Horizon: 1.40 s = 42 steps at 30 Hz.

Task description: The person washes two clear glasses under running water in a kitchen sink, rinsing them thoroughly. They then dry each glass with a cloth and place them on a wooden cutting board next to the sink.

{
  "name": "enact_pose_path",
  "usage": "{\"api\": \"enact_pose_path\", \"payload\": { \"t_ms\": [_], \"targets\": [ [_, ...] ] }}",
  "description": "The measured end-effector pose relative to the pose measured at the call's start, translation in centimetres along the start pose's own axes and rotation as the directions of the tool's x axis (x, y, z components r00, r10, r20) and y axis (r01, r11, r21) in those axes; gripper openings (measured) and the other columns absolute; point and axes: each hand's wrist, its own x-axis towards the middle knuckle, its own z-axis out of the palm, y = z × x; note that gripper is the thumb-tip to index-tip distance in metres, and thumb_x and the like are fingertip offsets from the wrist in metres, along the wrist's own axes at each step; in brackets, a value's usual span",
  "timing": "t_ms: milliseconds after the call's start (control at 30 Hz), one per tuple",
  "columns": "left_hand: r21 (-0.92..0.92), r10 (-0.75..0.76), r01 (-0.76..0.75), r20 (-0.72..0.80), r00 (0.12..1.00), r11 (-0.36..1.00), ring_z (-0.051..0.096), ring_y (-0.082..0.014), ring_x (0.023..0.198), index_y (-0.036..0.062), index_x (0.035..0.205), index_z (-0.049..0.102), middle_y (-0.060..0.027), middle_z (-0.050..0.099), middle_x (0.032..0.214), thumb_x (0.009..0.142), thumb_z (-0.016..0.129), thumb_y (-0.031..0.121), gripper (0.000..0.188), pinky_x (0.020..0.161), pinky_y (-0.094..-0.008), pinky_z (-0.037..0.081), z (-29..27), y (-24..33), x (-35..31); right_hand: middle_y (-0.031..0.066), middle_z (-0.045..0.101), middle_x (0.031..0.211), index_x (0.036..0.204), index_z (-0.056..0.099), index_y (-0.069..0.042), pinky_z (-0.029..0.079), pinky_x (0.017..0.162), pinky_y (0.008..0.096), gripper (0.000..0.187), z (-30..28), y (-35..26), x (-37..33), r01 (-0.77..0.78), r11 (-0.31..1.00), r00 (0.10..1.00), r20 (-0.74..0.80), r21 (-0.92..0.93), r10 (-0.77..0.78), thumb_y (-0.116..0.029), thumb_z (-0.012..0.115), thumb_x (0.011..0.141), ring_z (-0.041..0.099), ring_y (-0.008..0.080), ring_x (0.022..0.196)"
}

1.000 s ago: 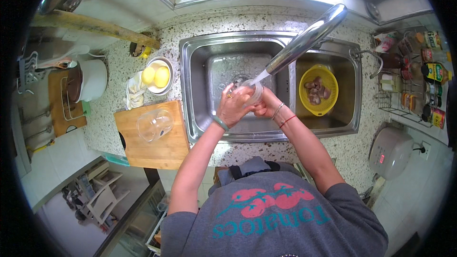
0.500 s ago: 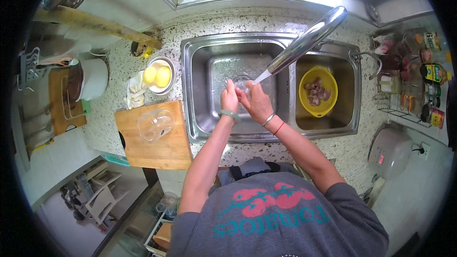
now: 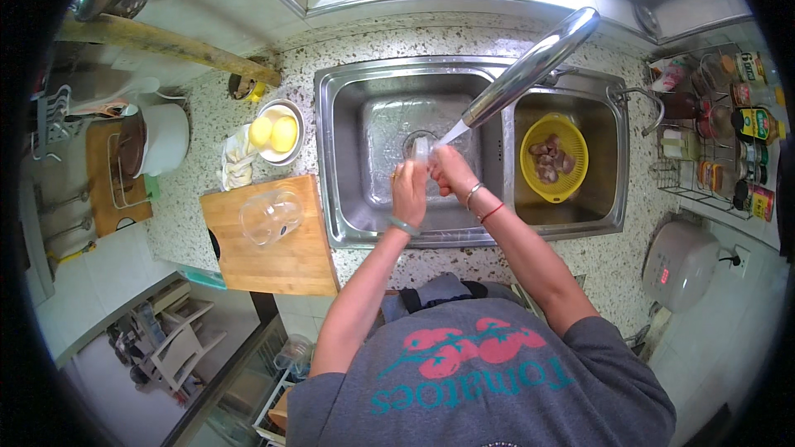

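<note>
Both of my hands are together under the faucet's (image 3: 530, 70) white spout tip, above the large sink basin (image 3: 352, 124). My left hand (image 3: 409, 190), with a green bangle at its wrist, points up toward the spout. A pale, blurred patch of water or something clear covers its fingertips, so how they are held is unclear. Close beside it, my right hand (image 3: 454, 172) has its fingers curled inward toward the left one. Whatever they may hold is hidden. The wet basin floor shows around the drain (image 3: 411, 134).
A yellow colander (image 3: 582, 172) of dark reddish meat pieces (image 3: 545, 174) stands in the smaller basin. To the left are a bowl (image 3: 298, 108) with peeled yellow potatoes (image 3: 284, 133), and a cutting board (image 3: 281, 273) bearing a clear container (image 3: 272, 218). Jars fill a rack (image 3: 704, 197) at right.
My left hand has shifted slightly right and down, closer to the right one. My right hand has turned, its fingers now curled inward. A pale patch now shows at the left fingertips.
</note>
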Motion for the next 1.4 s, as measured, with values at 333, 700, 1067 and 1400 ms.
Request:
{"api": "enact_pose_path", "payload": {
  "t_ms": [333,700,1067,1400],
  "targets": [
    [-0.530,-0.596,0.571,0.146,0.789,0.627,0.054,-0.0122,0.062,0.0039,0.070,0.055,-0.0025,0.057,0.064,0.098,0.044,0.047,0.052,0.056,-0.0282,0.043,0.9,-0.3,3.0,0.0221,0.055,0.088,0.098,0.055,-0.001,0.046,0.067,0.0514,0.031,1.1,1.1,1.3,0.537,0.466,0.594,-0.077,-0.703,-0.801,-0.030,0.060,0.088,0.059,0.0436,0.079],
    [-0.518,-0.623,0.593,0.141,0.770,0.616,0.051,-0.0107,0.055,0.0083,0.077,0.055,-0.0021,0.058,0.065,0.100,0.040,0.046,0.046,0.051,-0.0258,0.040,0.9,-1.7,4.7,0.0222,0.061,0.089,0.106,0.049,-0.001,0.049,0.069,0.0443,0.040,2.0,-0.6,-3.0,0.427,0.718,0.788,-0.162,-0.551,-0.593,-0.036,0.060,0.089,0.062,0.0396,0.083],
    [-0.027,-0.254,0.253,-0.098,0.962,0.967,0.054,-0.0249,0.054,0.0038,0.082,0.052,-0.0105,0.056,0.061,0.099,0.043,0.038,0.040,0.052,-0.0350,0.040,3.4,2.4,2.8,0.0194,0.063,0.076,0.093,0.055,-0.001,0.047,0.066,0.0456,0.029,0.7,1.5,2.5,0.389,0.830,0.776,-0.343,-0.400,-0.529,-0.030,0.052,0.090,0.061,0.0340,0.071],
    [0.136,-0.020,0.021,-0.008,1.000,0.990,0.049,-0.0218,0.071,0.0084,0.074,0.051,-0.0053,0.047,0.070,0.098,0.042,0.041,0.041,0.070,-0.0349,0.035,1.5,1.0,1.5,-0.0030,0.034,0.057,0.083,0.040,-0.012,0.018,0.038,0.0235,0.045,-0.4,1.7,0.5,-0.240,0.869,0.971,0.106,0.433,0.215,-0.055,0.032,0.094,0.022,0.0093,0.041]
  ]
}}
